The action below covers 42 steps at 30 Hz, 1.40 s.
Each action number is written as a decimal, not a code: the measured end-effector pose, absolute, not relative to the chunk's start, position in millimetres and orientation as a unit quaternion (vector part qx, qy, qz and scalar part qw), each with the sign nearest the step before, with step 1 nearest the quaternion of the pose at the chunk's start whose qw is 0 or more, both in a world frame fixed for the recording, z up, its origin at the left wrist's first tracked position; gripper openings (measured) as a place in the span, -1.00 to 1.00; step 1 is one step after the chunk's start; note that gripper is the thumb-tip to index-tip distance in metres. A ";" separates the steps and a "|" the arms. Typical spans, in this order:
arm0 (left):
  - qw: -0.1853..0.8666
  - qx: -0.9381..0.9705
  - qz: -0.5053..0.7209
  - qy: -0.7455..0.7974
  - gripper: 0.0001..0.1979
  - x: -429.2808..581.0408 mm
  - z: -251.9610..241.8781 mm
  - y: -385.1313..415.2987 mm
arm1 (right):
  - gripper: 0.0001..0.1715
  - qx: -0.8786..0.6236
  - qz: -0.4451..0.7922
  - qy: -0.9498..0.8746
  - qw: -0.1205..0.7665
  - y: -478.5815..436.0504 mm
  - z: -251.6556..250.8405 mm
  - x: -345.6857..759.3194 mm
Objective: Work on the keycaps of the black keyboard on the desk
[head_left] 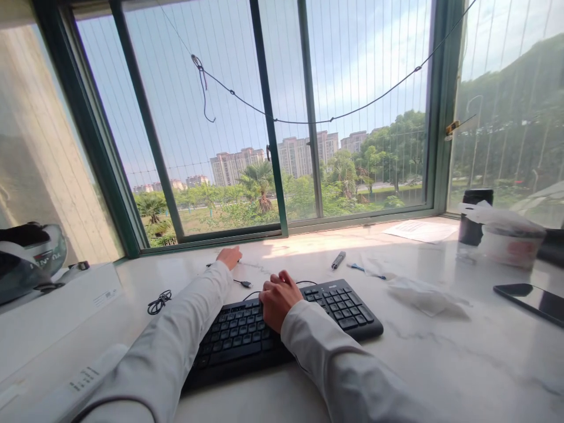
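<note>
A black keyboard lies at a slant on the marble-patterned surface before me. My right hand is over its upper middle, with the fingers curled in; whatever they may hold is hidden. Beyond the keyboard's far edge, my left hand reaches toward the window with its fingers closed. A small dark bit shows at its fingertips, too small to name. Between the hands and the keyboard's back edge lies a black USB plug. A coiled black cable sits left of my left forearm.
Right of the keyboard are a small grey stick-shaped object, a blue-tipped thin tool, a clear plastic bag and a phone. A black bottle and bagged tub stand behind. At left: a helmet, white box.
</note>
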State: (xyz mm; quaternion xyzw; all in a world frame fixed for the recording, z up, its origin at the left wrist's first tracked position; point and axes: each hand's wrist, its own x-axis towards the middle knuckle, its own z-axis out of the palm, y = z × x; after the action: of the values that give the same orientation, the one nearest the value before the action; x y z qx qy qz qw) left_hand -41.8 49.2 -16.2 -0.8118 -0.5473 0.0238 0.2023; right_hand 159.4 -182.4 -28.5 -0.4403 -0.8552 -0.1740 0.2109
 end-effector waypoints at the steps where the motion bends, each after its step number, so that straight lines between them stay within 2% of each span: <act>1: 0.202 -0.811 0.022 -0.549 -0.81 -40.6 -17.3 49.4 | -0.81 -0.443 -0.174 -0.854 0.211 -182.3 -28.1 159.9; 14: 0.196 -0.811 -0.093 -0.543 -0.77 -39.6 -0.2 32.1 | -0.66 -0.478 -0.147 -0.844 0.194 -187.7 -25.2 158.3; 16: 0.196 -0.810 -0.104 -0.543 -0.79 -40.1 4.6 23.3 | -0.54 -0.479 -0.133 -0.844 0.200 -191.5 -26.0 156.7; 20: 0.195 -0.806 -0.120 -0.546 -0.79 -41.8 8.7 -2.0 | -0.18 -0.475 -0.093 -0.858 0.171 -197.4 -30.3 153.2; 23: 0.191 -0.804 -0.134 -0.548 -0.81 -41.8 8.9 -27.0 | -0.03 -0.471 -0.071 -0.864 0.165 -195.7 -36.1 152.1; 34: 0.143 -0.744 -0.275 -0.592 -0.84 -72.8 15.7 -118.0 | 0.16 -0.460 0.005 -0.864 0.205 -183.0 -43.0 153.5; 42: 0.078 -0.744 -0.223 -0.625 -0.68 -81.4 8.0 -137.3 | 0.30 -0.448 -0.022 -0.860 0.244 -187.4 -32.3 153.9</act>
State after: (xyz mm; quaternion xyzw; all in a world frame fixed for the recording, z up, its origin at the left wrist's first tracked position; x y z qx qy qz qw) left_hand -81.4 -137.3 8.0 -0.7439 -0.6251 -0.2231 0.0781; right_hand 153.9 -187.4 -32.3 -0.4479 -0.8600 -0.0218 0.2436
